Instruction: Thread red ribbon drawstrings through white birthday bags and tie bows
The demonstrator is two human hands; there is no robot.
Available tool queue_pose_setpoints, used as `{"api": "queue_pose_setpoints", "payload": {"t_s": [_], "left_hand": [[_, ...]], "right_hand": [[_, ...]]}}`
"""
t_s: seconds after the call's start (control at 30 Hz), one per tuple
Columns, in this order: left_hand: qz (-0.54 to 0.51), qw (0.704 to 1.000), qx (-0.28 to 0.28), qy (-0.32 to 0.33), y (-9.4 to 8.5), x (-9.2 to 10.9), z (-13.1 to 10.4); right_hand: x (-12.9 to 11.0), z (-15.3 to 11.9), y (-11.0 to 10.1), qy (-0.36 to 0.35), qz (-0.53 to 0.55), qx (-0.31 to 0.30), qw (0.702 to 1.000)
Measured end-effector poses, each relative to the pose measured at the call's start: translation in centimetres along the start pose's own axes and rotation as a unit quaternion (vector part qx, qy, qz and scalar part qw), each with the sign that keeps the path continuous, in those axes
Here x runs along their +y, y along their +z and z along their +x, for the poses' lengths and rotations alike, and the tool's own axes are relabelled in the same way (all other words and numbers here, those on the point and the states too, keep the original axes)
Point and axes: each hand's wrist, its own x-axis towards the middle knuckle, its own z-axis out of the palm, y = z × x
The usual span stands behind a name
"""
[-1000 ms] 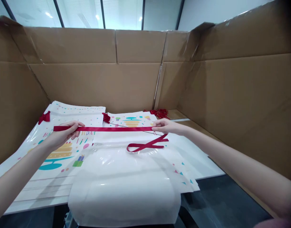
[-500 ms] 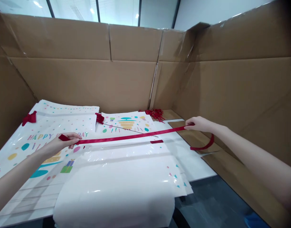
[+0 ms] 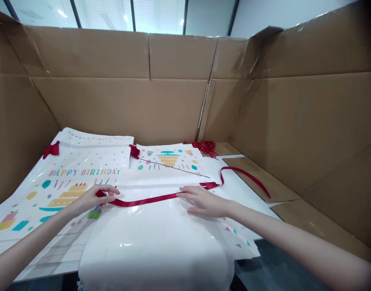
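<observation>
A long dark red ribbon [image 3: 143,201] runs across the top of a glossy white bag [image 3: 161,226], sagging slightly between my hands. Close to its left end, my left hand [image 3: 103,195] pinches the ribbon between thumb and fingers. My right hand [image 3: 205,201] rests over the ribbon on the bag, fingers stretched to the left and thumb apart from them. Part of the ribbon is hidden beneath that hand. Beyond it the loose tail curls up and to the right over white and brown board. A short red ribbon piece [image 3: 206,184] lies just behind my right hand.
At left is a stack of printed birthday bags [image 3: 82,157] with a red bow [image 3: 51,150]. Folded red ribbons [image 3: 134,151] and a thin dark stick [image 3: 173,166] lie behind. A red tangled pile [image 3: 206,148] sits near the cardboard walls [image 3: 121,105].
My right hand has moved left and down onto the bag, its grip loosened. The taut ribbon has slackened and lowered, its tail now lying at right. My view has shifted slightly.
</observation>
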Motion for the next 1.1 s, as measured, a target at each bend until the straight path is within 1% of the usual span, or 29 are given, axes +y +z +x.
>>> {"api": "queue_pose_setpoints", "payload": {"t_s": [0.07, 0.1, 0.17, 0.3, 0.4, 0.47, 0.53, 0.6, 0.7, 0.77, 0.87, 0.93, 0.97, 1.03, 1.1], "left_hand": [[-0.009, 1.0, 0.001, -0.001, 0.0, 0.1, -0.2], [-0.012, 1.0, 0.001, -0.002, 0.0, 0.2, -0.3], [-0.014, 1.0, -0.001, 0.0, -0.1, 0.5, -0.3], [-0.038, 0.999, -0.011, 0.013, 0.1, 1.1, 0.1], [-0.064, 0.997, -0.028, 0.03, 0.8, 1.4, 0.7], [-0.08, 0.995, -0.044, 0.04, 1.4, 1.7, 1.2], [-0.094, 0.993, -0.059, 0.047, 2.0, 2.3, 1.6], [-0.095, 0.992, -0.069, 0.055, 2.7, 3.3, 1.9], [-0.082, 0.99, -0.078, 0.083, 3.7, 5.7, 2.0], [-0.073, 0.987, -0.083, 0.117, 4.4, 7.4, 2.0], [-0.04, 0.981, -0.094, 0.168, 4.9, 9.1, 2.1], [-0.021, 0.978, -0.103, 0.182, 5.0, 9.1, 2.3], [-0.012, 0.978, -0.104, 0.182, 4.9, 8.6, 2.5], [0.023, 0.979, -0.105, 0.176, 4.8, 7.1, 3.0], [0.097, 0.974, -0.113, 0.172, 5.1, 5.1, 3.7]], "right_hand": [[-1.3, -0.3, 1.0, 0.002, 0.023, -0.05, 0.998], [-1.4, -0.6, 1.2, 0.007, 0.031, -0.066, 0.997], [-0.8, -1.3, 1.3, 0.017, 0.04, -0.082, 0.996], [1.4, -3.2, 0.7, 0.051, 0.042, -0.086, 0.994], [3.1, -4.6, 0.2, 0.075, 0.041, -0.086, 0.993], [3.8, -5.2, -0.1, 0.089, 0.037, -0.083, 0.992], [3.7, -5.1, -0.5, 0.094, 0.035, -0.062, 0.993], [2.7, -3.8, -1.0, 0.076, 0.047, -0.013, 0.996], [-0.3, 0.1, -1.4, 0.014, 0.102, 0.078, 0.992], [-2.5, 3.5, -1.2, -0.037, 0.145, 0.11, 0.983], [-4.6, 7.9, -0.2, -0.105, 0.2, 0.125, 0.966], [-5.2, 9.7, 0.7, -0.119, 0.244, 0.117, 0.955], [-5.2, 10.0, 1.0, -0.115, 0.269, 0.109, 0.95], [-4.9, 9.9, 1.5, -0.091, 0.314, 0.094, 0.94], [-4.4, 9.1, 1.6, -0.054, 0.346, 0.095, 0.932]]}}
